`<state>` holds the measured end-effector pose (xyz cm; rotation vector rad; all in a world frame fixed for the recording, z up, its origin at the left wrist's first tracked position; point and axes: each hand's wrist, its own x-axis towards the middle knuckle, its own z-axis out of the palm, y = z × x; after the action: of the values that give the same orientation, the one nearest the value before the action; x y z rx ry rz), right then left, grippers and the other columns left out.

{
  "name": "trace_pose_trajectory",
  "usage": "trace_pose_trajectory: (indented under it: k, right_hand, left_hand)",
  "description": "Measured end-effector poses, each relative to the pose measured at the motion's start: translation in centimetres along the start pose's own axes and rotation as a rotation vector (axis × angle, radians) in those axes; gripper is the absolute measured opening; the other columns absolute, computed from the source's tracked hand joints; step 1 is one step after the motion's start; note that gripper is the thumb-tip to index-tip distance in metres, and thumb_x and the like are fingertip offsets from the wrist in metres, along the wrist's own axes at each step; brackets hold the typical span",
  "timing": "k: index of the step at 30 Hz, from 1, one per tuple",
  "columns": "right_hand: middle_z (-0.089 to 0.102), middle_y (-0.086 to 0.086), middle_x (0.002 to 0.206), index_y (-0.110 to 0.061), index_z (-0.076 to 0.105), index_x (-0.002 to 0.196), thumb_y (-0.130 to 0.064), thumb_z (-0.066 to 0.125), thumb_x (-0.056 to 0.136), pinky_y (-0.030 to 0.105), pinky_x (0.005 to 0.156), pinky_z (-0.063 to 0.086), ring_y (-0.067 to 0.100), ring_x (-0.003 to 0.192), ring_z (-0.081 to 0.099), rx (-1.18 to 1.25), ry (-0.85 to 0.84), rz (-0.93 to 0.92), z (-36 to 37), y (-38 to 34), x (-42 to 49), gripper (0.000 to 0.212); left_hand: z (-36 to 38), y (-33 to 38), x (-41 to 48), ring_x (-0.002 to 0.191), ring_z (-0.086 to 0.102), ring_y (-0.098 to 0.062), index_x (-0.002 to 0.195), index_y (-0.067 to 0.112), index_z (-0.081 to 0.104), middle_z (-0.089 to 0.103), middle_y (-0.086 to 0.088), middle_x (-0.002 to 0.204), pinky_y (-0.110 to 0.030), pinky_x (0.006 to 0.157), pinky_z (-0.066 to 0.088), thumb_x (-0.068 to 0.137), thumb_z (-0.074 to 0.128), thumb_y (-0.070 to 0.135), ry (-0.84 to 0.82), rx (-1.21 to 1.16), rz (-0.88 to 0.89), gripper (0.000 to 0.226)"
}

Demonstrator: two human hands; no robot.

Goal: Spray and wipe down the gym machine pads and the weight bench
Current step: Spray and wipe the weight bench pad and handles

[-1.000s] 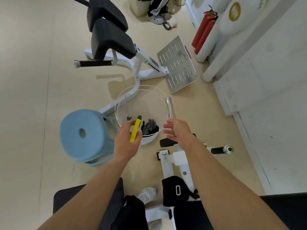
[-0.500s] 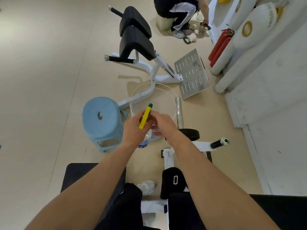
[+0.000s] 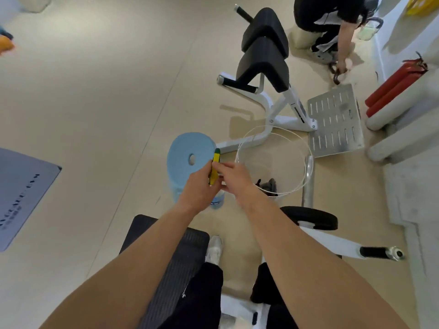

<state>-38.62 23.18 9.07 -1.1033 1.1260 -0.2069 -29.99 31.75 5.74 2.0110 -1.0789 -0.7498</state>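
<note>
Over the floor, between the blue stool and the clear bucket, we have both hands together on the spray bottle. Our left hand is closed round its body, yellow-and-green head poking up; our right hand has its fingers pinched at the head (whether gripping or only touching, we cannot tell). A dark cloth lies in the bucket, just beside our hands. We judge the task barely begun: the black pads of the machine stand well apart, beyond the bucket, and show no wet marks. The bench below our arms looks dry too. Spraying and wiping both seem left to do.
</note>
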Motion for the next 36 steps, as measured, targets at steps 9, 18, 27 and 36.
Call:
trace_pose_trajectory:
  k: [9, 18, 27, 36]
  right_hand:
    - [0.074, 0.006, 0.091, -0.024, 0.071, 0.077, -0.029, 0.069, 0.089, 0.038, 0.081, 0.052, 0.019, 0.084, 0.063, -0.112, -0.015, 0.121, 7.0, 1.9, 14.6, 0.014]
    - [0.072, 0.002, 0.088, -0.024, 0.071, 0.076, -0.031, 0.069, 0.089, 0.034, 0.078, 0.052, 0.020, 0.087, 0.066, -0.144, -0.053, 0.214, 10.6, 4.8, 26.6, 0.015]
    - [0.076, -0.003, 0.089, -0.031, 0.075, 0.072, -0.037, 0.069, 0.089, 0.044, 0.088, 0.055, 0.022, 0.098, 0.069, -0.126, -0.017, 0.204, 12.5, 5.0, 30.0, 0.019]
    - [0.063, 0.013, 0.084, -0.001, 0.067, 0.110, -0.031, 0.065, 0.091, 0.045, 0.086, 0.053, 0.017, 0.078, 0.053, -0.332, 0.053, 0.149, 10.3, 4.3, 27.3, 0.036]
  left_hand:
    - [-1.6, -9.7, 9.2, 0.091, 0.069, -0.023, 0.122, 0.016, 0.064, 0.075, -0.003, 0.103, -0.032, 0.072, 0.049, 0.104, 0.053, 0.024, 0.055, 0.112, -0.242, 0.023]
    - [-0.6, -18.5, 17.4, 0.092, 0.069, -0.025, 0.133, 0.024, 0.059, 0.074, 0.000, 0.106, -0.036, 0.075, 0.051, 0.103, 0.050, 0.027, 0.048, 0.179, -0.391, 0.031]
    - [-1.7, -20.4, 20.9, 0.081, 0.059, -0.014, 0.122, 0.026, 0.062, 0.072, 0.007, 0.108, -0.028, 0.064, 0.041, 0.103, 0.047, 0.034, 0.026, 0.156, -0.471, 0.025]
    - [-2.7, -19.4, 19.5, 0.095, 0.062, -0.029, 0.138, 0.018, 0.051, 0.066, -0.009, 0.127, -0.032, 0.073, 0.039, 0.096, 0.059, 0.024, -0.137, 0.143, -0.459, 0.043]
